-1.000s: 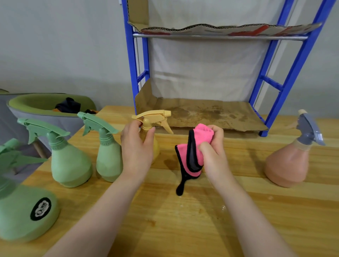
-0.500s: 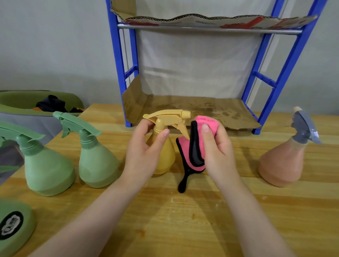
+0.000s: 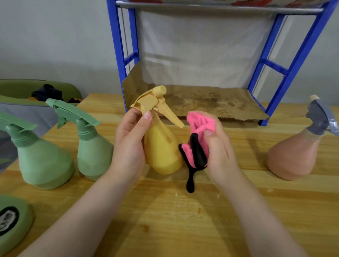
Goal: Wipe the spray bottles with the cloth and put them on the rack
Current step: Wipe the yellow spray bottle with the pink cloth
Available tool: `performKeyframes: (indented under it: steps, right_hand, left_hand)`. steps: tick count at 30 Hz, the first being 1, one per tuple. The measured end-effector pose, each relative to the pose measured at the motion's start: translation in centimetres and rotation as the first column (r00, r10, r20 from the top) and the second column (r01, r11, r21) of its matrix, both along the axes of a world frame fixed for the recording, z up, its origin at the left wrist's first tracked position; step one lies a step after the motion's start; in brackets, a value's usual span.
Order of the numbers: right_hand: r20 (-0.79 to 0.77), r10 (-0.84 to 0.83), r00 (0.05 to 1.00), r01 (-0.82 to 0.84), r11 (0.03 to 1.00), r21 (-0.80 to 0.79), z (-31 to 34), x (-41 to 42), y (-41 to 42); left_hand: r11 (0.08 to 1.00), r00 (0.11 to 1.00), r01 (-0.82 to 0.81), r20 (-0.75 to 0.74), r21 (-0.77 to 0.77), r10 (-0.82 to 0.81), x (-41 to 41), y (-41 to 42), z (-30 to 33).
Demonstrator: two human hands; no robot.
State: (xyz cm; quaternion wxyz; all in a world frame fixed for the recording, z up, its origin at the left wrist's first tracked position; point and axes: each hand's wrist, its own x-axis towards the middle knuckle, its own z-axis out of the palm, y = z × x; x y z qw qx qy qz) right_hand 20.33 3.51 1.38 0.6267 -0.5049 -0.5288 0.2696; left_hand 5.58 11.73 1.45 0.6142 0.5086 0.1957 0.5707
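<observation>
A green object with a black label [image 3: 11, 222] is sitting cut off at the frame's left edge, nearer than the yellow plastic spray bottle [image 3: 162, 146]. Left hand [image 3: 128, 145] is gripping that bottle's neck, tilted; right hand [image 3: 218, 146] is clutching the pink black-edged cloth [image 3: 199, 141] just right of it. Bottles fully visible: four. Two green bottles [image 3: 44, 156] are standing left, one peach bottle [image 3: 291, 154] well right. Blue metal rack [image 3: 286, 73] behind, top cropped.

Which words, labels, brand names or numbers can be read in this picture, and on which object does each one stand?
No text can be read here.
Black oval label on the green object at the lower left edge: white marks inside, too blurred to read.
Cardboard on the upper rack shelf: red print, cut off by the frame, unreadable.
Yellow spray bottle, two green spray bottles, pink-brown spray bottle, pink cloth: no text visible.
</observation>
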Motion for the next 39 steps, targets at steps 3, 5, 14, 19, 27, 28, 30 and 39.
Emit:
performKeyframes:
  steps: [3,5,14,19,27,28,30,39]
  right_hand:
    - [0.185,-0.061,0.981,0.057,0.998,0.027,-0.4,-1.0,0.2]
    - [0.235,-0.067,0.970,0.058,0.997,0.046,-0.6,-1.6,0.3]
    - [0.122,-0.051,0.991,0.037,0.993,0.116,-1.2,-1.7,0.7]
    - [0.077,-0.018,0.997,0.006,0.988,0.155,-0.9,-2.6,0.3]
    - [0.393,0.023,0.919,-0.025,1.000,-0.001,-1.8,-2.1,0.4]
    - [0.397,0.029,0.918,-0.027,1.000,-0.013,-1.9,-2.1,0.5]
    - [0.398,0.044,0.917,-0.034,0.999,-0.034,-2.0,-2.1,0.7]
    - [0.388,0.058,0.920,-0.017,0.994,-0.109,-2.6,-2.1,0.9]
  left_hand:
    - [0.998,0.998,0.056,0.026,0.013,-0.057,0.2,-0.6,0.2]
    - [0.995,0.995,0.092,0.029,0.029,-0.093,0.3,-0.9,0.2]
    - [0.978,0.982,0.185,0.019,0.098,-0.188,0.6,-1.3,0.0]
    - [0.973,0.980,0.197,-0.021,0.116,-0.196,0.6,-1.2,-0.5]
    - [0.975,0.982,0.173,-0.104,0.139,-0.159,0.5,-0.8,-0.6]
    - [0.978,0.982,0.175,-0.090,0.117,-0.165,0.5,-0.8,-0.6]
    - [0.980,0.982,0.186,-0.051,0.071,-0.183,0.5,-0.6,-0.8]
    - [0.987,0.984,0.136,0.125,-0.080,-0.126,-0.3,0.1,0.3]
